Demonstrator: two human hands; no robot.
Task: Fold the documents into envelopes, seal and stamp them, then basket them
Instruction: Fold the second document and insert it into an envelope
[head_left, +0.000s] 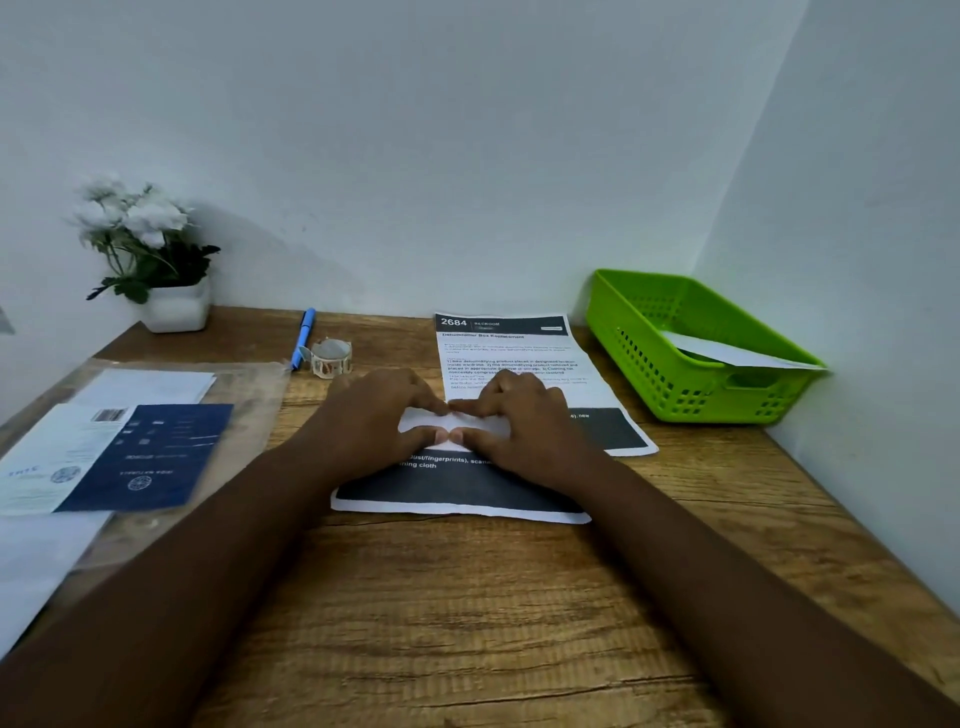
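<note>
Left hand (374, 415) and right hand (524, 421), fingers flat, pressing folded document (457, 427); each grip apart, green basket (644, 332) nearby

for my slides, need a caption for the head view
Both hands press a folded white paper on printed documents beside a green basket.

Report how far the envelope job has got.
Done: one white envelope already lies in the green basket. In hand: both hands press a folded document flat. Left: the sheet headed 2684 lies unfolded on the table.
</note>
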